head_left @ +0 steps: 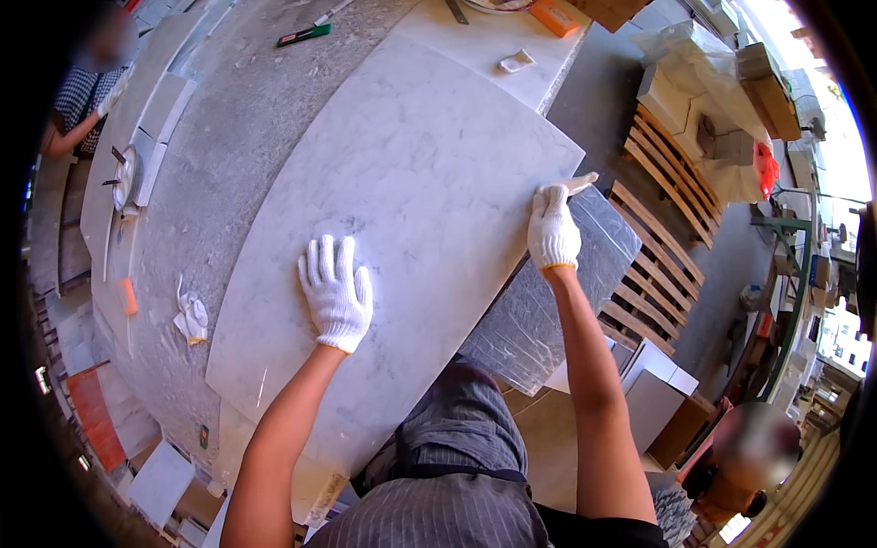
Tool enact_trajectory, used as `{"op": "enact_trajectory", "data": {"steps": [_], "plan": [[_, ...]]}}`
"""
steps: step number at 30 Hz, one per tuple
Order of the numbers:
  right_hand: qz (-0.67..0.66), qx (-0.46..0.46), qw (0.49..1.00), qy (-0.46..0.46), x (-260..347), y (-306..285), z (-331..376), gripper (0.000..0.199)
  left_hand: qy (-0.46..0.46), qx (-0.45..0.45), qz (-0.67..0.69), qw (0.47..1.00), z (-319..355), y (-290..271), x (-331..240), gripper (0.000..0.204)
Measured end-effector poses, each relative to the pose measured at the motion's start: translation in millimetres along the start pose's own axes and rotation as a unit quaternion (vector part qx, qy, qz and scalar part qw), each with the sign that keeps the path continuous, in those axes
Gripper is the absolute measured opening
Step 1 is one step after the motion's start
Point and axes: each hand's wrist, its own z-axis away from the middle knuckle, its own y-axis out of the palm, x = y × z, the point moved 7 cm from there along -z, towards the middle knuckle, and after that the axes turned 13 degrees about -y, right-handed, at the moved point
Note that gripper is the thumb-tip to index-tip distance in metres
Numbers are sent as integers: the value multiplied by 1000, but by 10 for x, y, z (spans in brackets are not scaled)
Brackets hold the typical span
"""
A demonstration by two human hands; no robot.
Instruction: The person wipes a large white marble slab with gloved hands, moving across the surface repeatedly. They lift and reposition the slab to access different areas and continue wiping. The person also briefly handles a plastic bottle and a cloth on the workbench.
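Note:
A large white marble-look slab (411, 164) with grey veining lies in front of me, its right edge close to my body. My left hand (336, 292), in a white knitted glove, rests flat on its face with the fingers stretched out. At the slab's right edge, near the far right corner, my gloved right hand (554, 228) is closed around a small pale, flat piece (583, 182) that pokes out past the fingers. What kind of piece it is cannot be made out. Just beyond that edge sits a dark grey veined slab (548, 310).
A green-handled cutter (304, 36), a white scrap (516, 61) and an orange block (554, 16) lie at the far side. A loose glove (191, 318) is on the dusty table at left. Wooden pallets (658, 265) stand right. People work at far left and lower right.

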Motion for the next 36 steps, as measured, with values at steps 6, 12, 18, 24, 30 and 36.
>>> {"op": "enact_trajectory", "data": {"steps": [6, 12, 18, 24, 30, 36], "plan": [[25, -6, 1000, 9, -459, -119, -772, 27, 14, -4, -1, 1000, 12, 15, -12, 56], [68, 5, 997, 39, -506, -178, -1019, 33, 9, -1, 1, 1000, 20, 8, 5, 53], [96, 10, 995, 29, -514, -178, -1016, 34, 8, -9, 7, 1000, -6, 33, -24, 51], [-9, 25, 997, -75, 164, -59, 126, 23, 3, -26, -4, 1000, -21, 1, -9, 50], [-172, 40, 983, -42, 794, 226, 1743, 15, -2, -29, 20, 999, -29, -30, 11, 52], [-188, 62, 980, 25, 647, 243, 1636, 19, 0, -26, 25, 999, -16, -13, -13, 51]]}}
